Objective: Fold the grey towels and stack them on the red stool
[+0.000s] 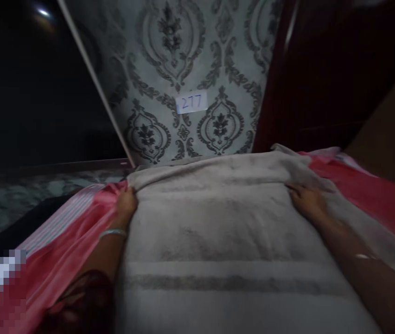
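A grey-beige towel with darker cross bands lies spread out in front of me. Its far end is rumpled, with a fold running across it. My left hand is closed on the towel's left edge near that end, its fingertips partly hidden. On the other side, my right hand pinches the towel close to the far fold. Pink-red cloth with a striped border shows under and beside the towel on the left. More red cloth shows at the right.
Patterned wallpaper rises just behind the towel, with a paper label reading 277. A dark glossy panel stands at left above a marbled surface. Dark red wood stands at right.
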The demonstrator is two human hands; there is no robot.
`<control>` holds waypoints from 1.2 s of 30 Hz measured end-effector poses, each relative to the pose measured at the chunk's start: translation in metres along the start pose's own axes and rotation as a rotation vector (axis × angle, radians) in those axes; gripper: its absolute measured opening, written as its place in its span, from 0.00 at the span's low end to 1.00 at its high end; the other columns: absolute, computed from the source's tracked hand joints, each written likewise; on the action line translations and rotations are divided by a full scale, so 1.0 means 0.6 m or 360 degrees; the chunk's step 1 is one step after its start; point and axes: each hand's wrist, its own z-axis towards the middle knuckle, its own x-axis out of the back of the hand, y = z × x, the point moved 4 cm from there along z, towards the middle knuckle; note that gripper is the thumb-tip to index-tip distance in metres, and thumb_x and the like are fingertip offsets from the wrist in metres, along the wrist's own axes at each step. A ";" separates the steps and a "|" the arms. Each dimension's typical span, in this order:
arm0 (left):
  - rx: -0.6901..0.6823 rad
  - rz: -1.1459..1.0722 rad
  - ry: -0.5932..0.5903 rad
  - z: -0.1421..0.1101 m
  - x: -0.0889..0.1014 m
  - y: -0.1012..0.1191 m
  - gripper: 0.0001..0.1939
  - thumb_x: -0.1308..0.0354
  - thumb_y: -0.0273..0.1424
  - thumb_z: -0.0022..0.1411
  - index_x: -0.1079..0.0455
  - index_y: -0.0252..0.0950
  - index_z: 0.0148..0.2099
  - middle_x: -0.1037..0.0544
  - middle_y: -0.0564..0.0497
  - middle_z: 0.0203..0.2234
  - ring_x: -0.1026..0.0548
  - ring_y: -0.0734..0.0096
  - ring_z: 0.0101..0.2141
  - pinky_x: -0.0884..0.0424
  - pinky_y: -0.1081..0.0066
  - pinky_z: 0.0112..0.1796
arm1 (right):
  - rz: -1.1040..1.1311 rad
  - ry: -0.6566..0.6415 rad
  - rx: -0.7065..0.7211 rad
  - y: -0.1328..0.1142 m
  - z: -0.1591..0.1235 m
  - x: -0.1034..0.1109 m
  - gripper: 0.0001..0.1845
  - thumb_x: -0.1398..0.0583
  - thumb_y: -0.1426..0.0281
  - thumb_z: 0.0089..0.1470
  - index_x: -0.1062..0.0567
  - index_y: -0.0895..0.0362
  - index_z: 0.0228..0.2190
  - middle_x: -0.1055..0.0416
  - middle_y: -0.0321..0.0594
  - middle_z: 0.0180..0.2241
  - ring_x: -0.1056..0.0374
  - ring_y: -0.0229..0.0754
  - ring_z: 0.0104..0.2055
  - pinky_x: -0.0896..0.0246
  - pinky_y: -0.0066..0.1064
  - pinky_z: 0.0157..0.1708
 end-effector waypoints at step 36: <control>-0.0945 0.0648 -0.0046 -0.076 -0.091 0.106 0.36 0.69 0.41 0.68 0.36 0.29 0.67 0.38 0.38 0.67 0.45 0.42 0.67 0.41 0.42 0.59 | 0.0305 -0.0031 -0.0516 0.159 0.125 0.025 0.17 0.44 0.66 0.59 0.20 0.61 0.42 0.22 0.52 0.44 0.27 0.55 0.47 0.32 0.42 0.47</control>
